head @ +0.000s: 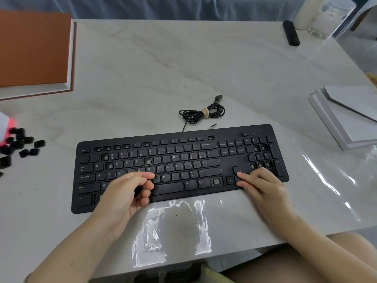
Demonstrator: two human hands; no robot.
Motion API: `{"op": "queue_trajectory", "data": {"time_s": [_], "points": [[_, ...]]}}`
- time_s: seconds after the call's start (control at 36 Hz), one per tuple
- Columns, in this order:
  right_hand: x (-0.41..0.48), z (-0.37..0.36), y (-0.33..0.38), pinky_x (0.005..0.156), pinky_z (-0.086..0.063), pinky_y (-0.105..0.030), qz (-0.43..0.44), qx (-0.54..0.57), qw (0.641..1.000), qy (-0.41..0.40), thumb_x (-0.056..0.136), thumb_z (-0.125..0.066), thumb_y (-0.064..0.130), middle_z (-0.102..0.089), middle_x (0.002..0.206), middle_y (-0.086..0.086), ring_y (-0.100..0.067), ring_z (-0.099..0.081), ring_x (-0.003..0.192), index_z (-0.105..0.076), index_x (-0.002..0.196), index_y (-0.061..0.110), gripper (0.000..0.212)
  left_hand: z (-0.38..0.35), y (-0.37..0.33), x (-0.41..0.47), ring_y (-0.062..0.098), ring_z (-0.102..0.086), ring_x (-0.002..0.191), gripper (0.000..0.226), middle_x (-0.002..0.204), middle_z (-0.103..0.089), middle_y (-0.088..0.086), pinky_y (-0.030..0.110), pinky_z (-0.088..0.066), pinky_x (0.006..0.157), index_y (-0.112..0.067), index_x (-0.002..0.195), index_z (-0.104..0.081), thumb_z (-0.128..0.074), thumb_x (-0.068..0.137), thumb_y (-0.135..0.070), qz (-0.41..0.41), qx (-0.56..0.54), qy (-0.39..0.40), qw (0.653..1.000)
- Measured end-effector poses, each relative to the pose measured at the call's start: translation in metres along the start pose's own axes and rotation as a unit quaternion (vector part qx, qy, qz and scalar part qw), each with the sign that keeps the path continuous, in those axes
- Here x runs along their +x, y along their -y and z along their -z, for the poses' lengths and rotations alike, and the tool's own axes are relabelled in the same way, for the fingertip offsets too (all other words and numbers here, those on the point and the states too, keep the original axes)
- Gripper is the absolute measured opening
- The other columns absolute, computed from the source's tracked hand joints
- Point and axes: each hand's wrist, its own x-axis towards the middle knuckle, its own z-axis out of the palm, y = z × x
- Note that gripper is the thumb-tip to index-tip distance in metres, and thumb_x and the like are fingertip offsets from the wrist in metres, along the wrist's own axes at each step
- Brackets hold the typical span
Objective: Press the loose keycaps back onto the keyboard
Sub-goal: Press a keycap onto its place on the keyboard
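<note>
Forearms enter from the bottom edge, cut off below the elbow. At the far left a pink-and-white object (3,127) is sliced by the frame, too little of it showing to name. Beside it the loose keycaps (20,144) lie scattered on the surface (163,68), well apart from the keyboard (183,158), some running out of view. Behind them an orange-covered book (34,50) is partly cut off at the left. The left hand (130,193) hovers over the keyboard's lower left letters and hides several keys. Its grip is curled, thumb tip near the forefinger tip, and something dark shows between the fingers; whether that is a keycap or the board beneath cannot be told. Empty sockets (148,161) show in the function row, the letter rows, the bottom row and the number pad. A bundled cable (202,113) lies just behind the keyboard, with bare marble beyond it to the far edge. The right hand (263,184) rests flat on the keyboard's lower right edge, its grip apart, fingers straight beside the arrow keys and covering part of the number pad. Further right, a small black device (291,33) lies near the far corner, a blurred clear jar (328,17) stands behind it, and a white stack (346,117) overruns the right edge. Glare from a clear film hides the near rim.
</note>
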Motion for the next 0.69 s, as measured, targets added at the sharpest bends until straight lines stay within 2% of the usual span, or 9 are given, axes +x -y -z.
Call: {"op": "queue_trajectory", "data": {"time_s": [0.11,0.19,0.31,0.42,0.53,0.69], "points": [[0.0015,0.0015,-0.0004,0.072,-0.041,-0.01,-0.028,0.015,0.999,-0.003,0.076,-0.069,0.016,-0.056,0.073,-0.002,0.001,-0.05,0.074,-0.072,0.093,0.003,0.021,0.0,0.0001,0.0001,0.01,-0.043,0.047,0.026,0.055,-0.054,0.001,0.017,-0.038,0.039,-0.001,0.086,-0.063,-0.039,0.092,0.006,0.001,0.0,0.003,1.0],[0.0028,0.0017,-0.0008,0.072,-0.04,-0.008,-0.039,0.022,0.999,-0.011,0.072,-0.068,0.009,-0.055,0.074,0.002,0.002,-0.05,0.075,-0.073,0.092,0.005,0.021,0.0006,0.0005,0.0003,0.01,-0.043,0.046,0.026,0.055,-0.055,0.001,0.017,-0.038,0.039,-0.001,0.086,-0.063,-0.039,0.092,0.006,-0.001,-0.001,0.001,1.0],[0.0043,0.0001,-0.0003,0.071,-0.038,-0.008,-0.037,0.029,0.999,-0.003,0.073,-0.068,0.011,-0.051,0.075,0.008,0.003,-0.048,0.075,-0.072,0.094,0.009,0.022,0.0015,0.0011,0.0007,0.01,-0.044,0.047,0.026,0.056,-0.055,0.001,0.017,-0.039,0.04,-0.002,0.086,-0.064,-0.04,0.092,0.005,-0.002,0.004,0.0,1.0],[0.005,-0.0002,-0.0002,0.07,-0.038,-0.009,-0.037,0.04,0.999,-0.002,0.076,-0.066,0.025,-0.051,0.076,0.009,0.002,-0.048,0.075,-0.069,0.097,0.015,0.023,0.0005,0.0013,0.0017,0.01,-0.044,0.048,0.026,0.056,-0.056,0.0,0.017,-0.039,0.04,-0.003,0.086,-0.064,-0.04,0.091,0.005,-0.003,0.007,-0.003,1.0],[0.0055,-0.001,0.0,0.07,-0.037,-0.007,-0.049,0.031,0.998,-0.007,0.073,-0.068,0.012,-0.051,0.075,0.008,0.004,-0.048,0.075,-0.072,0.094,0.012,0.021,0.0008,0.0017,0.0017,0.01,-0.044,0.049,0.025,0.057,-0.055,0.001,0.017,-0.039,0.04,-0.002,0.087,-0.064,-0.04,0.091,0.005,-0.004,0.008,-0.005,1.0],[0.0063,-0.0004,0.0024,0.07,-0.037,-0.006,-0.052,0.031,0.998,-0.008,0.072,-0.068,0.011,-0.051,0.074,0.008,0.004,-0.048,0.073,-0.071,0.095,0.013,0.023,-0.0002,0.0014,0.0007,0.01,-0.044,0.049,0.025,0.059,-0.054,0.002,0.017,-0.04,0.041,-0.002,0.087,-0.063,-0.04,0.091,0.005,-0.006,0.01,-0.004,1.0]]}}
